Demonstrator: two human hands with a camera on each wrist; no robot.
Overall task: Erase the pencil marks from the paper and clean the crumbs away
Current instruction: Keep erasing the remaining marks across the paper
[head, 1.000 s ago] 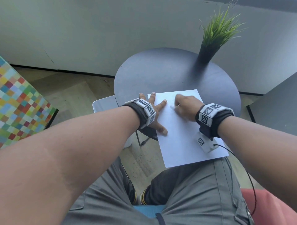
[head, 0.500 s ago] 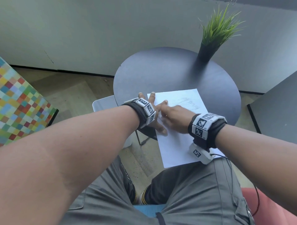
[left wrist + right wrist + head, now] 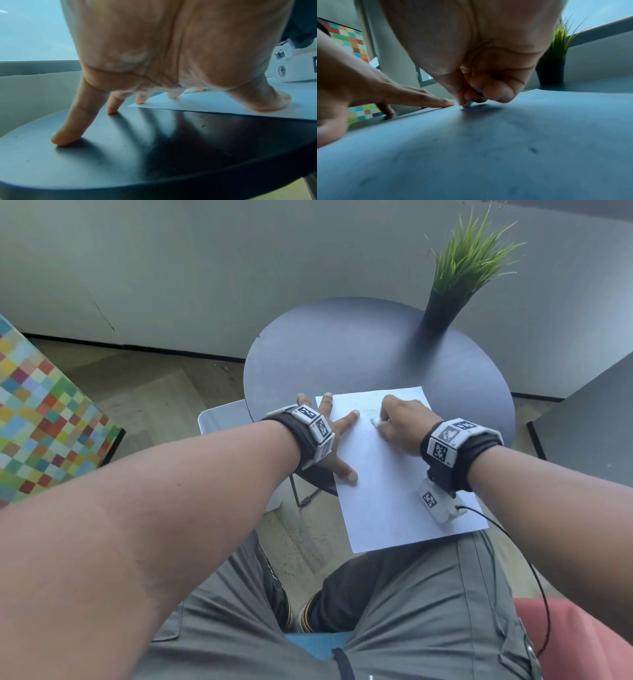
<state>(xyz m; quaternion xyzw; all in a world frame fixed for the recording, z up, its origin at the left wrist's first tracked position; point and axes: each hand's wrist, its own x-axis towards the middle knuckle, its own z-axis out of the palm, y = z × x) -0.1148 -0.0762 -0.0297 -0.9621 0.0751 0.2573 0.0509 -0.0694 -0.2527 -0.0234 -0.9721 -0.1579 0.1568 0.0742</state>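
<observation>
A white sheet of paper [image 3: 394, 481] lies on the round dark table [image 3: 342, 350], its near end hanging over my lap. My left hand [image 3: 334, 436] is spread flat: the thumb [image 3: 267, 102] and two fingers press the sheet's left edge, and the other fingers rest on the table [image 3: 154, 148]. My right hand [image 3: 381, 422] pinches a small white eraser [image 3: 375, 423] and presses its tip [image 3: 468, 104] onto the far part of the paper [image 3: 488, 148]. The hand hides most of the pencil marks. Small dark specks [image 3: 533, 150] lie on the sheet.
A grass plant in a black pot [image 3: 455, 278] stands at the table's far right edge. A wall runs behind the table. A chequered coloured panel [image 3: 41, 419] is at the left, a dark surface [image 3: 589, 433] at the right, and a white stool [image 3: 222, 416] beside the table.
My right hand swept down and left toward the left hand, baring the scribble, then moved back up over the marks at the sheet's far end. The left hand has stayed in place.
</observation>
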